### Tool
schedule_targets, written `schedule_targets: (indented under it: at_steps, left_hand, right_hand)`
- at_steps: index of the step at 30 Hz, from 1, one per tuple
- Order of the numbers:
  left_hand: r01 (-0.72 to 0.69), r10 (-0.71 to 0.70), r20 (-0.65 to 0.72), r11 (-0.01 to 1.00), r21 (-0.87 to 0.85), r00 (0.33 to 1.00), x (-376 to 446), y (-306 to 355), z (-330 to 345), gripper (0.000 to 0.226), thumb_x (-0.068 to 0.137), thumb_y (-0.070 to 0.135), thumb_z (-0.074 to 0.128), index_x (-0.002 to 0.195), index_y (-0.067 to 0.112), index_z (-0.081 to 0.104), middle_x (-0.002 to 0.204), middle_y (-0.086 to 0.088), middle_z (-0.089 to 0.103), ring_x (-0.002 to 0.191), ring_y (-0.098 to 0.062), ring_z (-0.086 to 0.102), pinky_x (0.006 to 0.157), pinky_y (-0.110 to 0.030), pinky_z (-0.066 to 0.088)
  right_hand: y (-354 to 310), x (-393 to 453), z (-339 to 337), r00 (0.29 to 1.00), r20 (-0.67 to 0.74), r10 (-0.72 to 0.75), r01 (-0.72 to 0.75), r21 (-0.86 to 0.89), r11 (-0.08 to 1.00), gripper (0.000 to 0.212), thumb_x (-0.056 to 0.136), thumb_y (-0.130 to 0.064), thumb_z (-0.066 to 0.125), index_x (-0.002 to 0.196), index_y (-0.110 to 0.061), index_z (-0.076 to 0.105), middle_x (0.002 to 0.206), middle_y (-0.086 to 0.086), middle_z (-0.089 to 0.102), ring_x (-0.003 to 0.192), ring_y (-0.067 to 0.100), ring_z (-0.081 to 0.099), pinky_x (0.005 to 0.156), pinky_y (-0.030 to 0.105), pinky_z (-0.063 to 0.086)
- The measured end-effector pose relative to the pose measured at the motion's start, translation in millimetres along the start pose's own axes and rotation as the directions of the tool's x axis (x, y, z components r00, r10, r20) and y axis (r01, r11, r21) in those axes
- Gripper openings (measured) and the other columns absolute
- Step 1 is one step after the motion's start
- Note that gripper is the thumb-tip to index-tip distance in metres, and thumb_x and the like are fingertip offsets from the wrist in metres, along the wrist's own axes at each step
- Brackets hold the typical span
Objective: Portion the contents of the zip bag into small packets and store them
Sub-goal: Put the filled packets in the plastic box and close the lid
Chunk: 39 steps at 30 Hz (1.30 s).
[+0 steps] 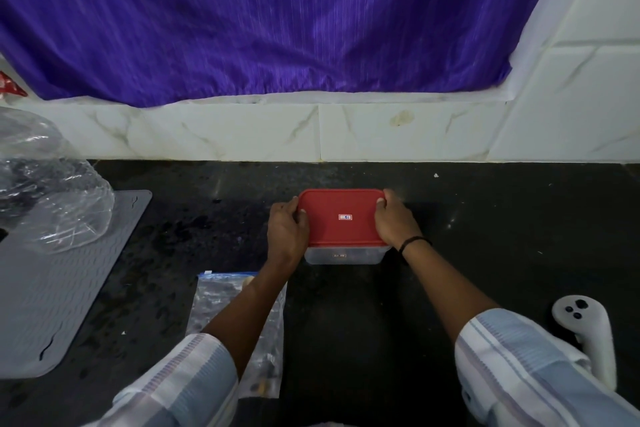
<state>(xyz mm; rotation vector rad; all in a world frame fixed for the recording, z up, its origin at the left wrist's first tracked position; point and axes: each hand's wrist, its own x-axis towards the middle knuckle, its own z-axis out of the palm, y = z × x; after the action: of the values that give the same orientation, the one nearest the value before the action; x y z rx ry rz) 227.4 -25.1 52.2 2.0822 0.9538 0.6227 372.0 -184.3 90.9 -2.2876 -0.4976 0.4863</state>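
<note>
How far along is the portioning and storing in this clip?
Looks nearly finished, though no packets are visible. Both hands, left and right, grip the red lid on the container. The zip bag lies flat, with only scraps inside. Left: sealing and putting the container away.

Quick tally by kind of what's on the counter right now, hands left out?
Lidded container with red lid: 1
Zip bag: 1
Grey mat: 1
Crumpled clear plastic: 1
White handheld controller: 1
Total: 5
</note>
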Motion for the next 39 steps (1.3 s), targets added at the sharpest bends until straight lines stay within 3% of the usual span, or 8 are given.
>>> schedule_targets:
  at_steps: [4, 8, 14, 17, 24, 27, 31, 39]
  left_hand:
    - [-0.035, 0.035, 0.018, 0.999, 0.036, 0.999, -14, 31, -22, 0.025, 0.098, 0.027, 0.051, 0.103, 0.01, 0.069, 0.092, -0.008, 0.066, 0.079, -0.023, 0.064, 0.076, -0.036, 0.056]
    - [-0.122, 0.121, -0.041, 0.993, -0.01, 0.992, -21, 41, -41, 0.017, 0.099, 0.015, 0.059, 0.095, 0.005, 0.072, 0.084, 0.002, 0.062, 0.068, 0.004, 0.05, 0.063, 0.001, 0.04]
    - [-0.06, 0.055, -0.102, 0.997, -0.047, 0.993, -38, 8, -61, 0.011, 0.093, 0.013, 0.062, 0.096, 0.01, 0.071, 0.093, -0.005, 0.07, 0.083, -0.018, 0.065, 0.076, -0.031, 0.054]
    - [-0.034, 0.03, -0.116, 0.999, -0.029, 0.993, -60, -17, -77, 0.01, 0.092, 0.013, 0.063, 0.097, 0.013, 0.072, 0.09, 0.0, 0.07, 0.082, -0.011, 0.064, 0.073, -0.019, 0.049]
    - [0.097, -0.091, -0.136, 0.995, 0.037, 0.986, -110, -71, -105, 0.014, 0.09, 0.004, 0.063, 0.1, 0.007, 0.073, 0.093, -0.003, 0.072, 0.075, -0.005, 0.059, 0.065, -0.005, 0.039]
    - [0.167, -0.16, -0.108, 0.984, 0.062, 0.981, -119, -85, -107, 0.016, 0.09, 0.007, 0.062, 0.101, 0.009, 0.073, 0.092, 0.0, 0.072, 0.079, -0.01, 0.063, 0.064, -0.006, 0.04]
    - [0.173, -0.168, -0.055, 0.979, 0.103, 0.984, -128, -93, -108, 0.014, 0.089, 0.008, 0.06, 0.096, 0.008, 0.073, 0.089, -0.008, 0.074, 0.083, -0.021, 0.069, 0.074, -0.032, 0.053]
    - [0.169, -0.17, -0.001, 0.978, 0.124, 0.985, -126, -99, -106, 0.017, 0.089, 0.011, 0.06, 0.101, 0.013, 0.072, 0.095, -0.004, 0.075, 0.085, -0.018, 0.069, 0.078, -0.032, 0.055]
  right_hand:
    - [-1, -3, 1, 0.996, -0.092, -0.012, 0.003, -0.091, 0.996, 0.034, 0.101, -0.038, 0.03, 0.123, -0.018, 0.048, 0.118, 0.015, 0.059, 0.1, 0.036, 0.056, 0.085, 0.042, 0.044]
    - [-9, -24, 3, 0.922, -0.308, -0.233, 0.105, -0.379, 0.919, 0.038, 0.099, -0.039, 0.042, 0.128, -0.017, 0.053, 0.13, 0.012, 0.053, 0.121, 0.035, 0.046, 0.097, 0.047, 0.038]
    - [-47, -75, 42, 0.725, -0.266, -0.635, 0.453, -0.511, 0.731, 0.024, 0.09, -0.033, 0.052, 0.104, -0.018, 0.065, 0.113, 0.005, 0.058, 0.103, 0.028, 0.05, 0.082, 0.042, 0.041]
    - [-60, -104, 73, 0.674, -0.143, -0.725, 0.634, -0.391, 0.667, 0.02, 0.091, -0.028, 0.052, 0.098, -0.015, 0.065, 0.098, 0.005, 0.061, 0.089, 0.025, 0.051, 0.074, 0.04, 0.045]
    - [-61, -147, 141, 0.766, 0.297, -0.57, 0.638, -0.243, 0.731, 0.011, 0.095, -0.024, 0.055, 0.094, -0.015, 0.062, 0.095, 0.005, 0.065, 0.09, 0.023, 0.062, 0.072, 0.035, 0.051]
    - [-61, -150, 155, 0.83, 0.329, -0.451, 0.543, -0.284, 0.791, 0.02, 0.094, -0.031, 0.056, 0.105, -0.015, 0.062, 0.101, 0.007, 0.069, 0.094, 0.025, 0.066, 0.071, 0.034, 0.049]
    - [-62, -154, 169, 0.867, 0.361, -0.344, 0.478, -0.407, 0.778, 0.036, 0.091, -0.045, 0.056, 0.109, -0.015, 0.062, 0.105, 0.009, 0.068, 0.096, 0.029, 0.066, 0.068, 0.033, 0.047]
    - [-69, -158, 177, 0.912, 0.343, -0.225, 0.372, -0.459, 0.807, 0.035, 0.09, -0.039, 0.061, 0.112, -0.012, 0.063, 0.114, 0.01, 0.066, 0.103, 0.03, 0.064, 0.076, 0.036, 0.05]
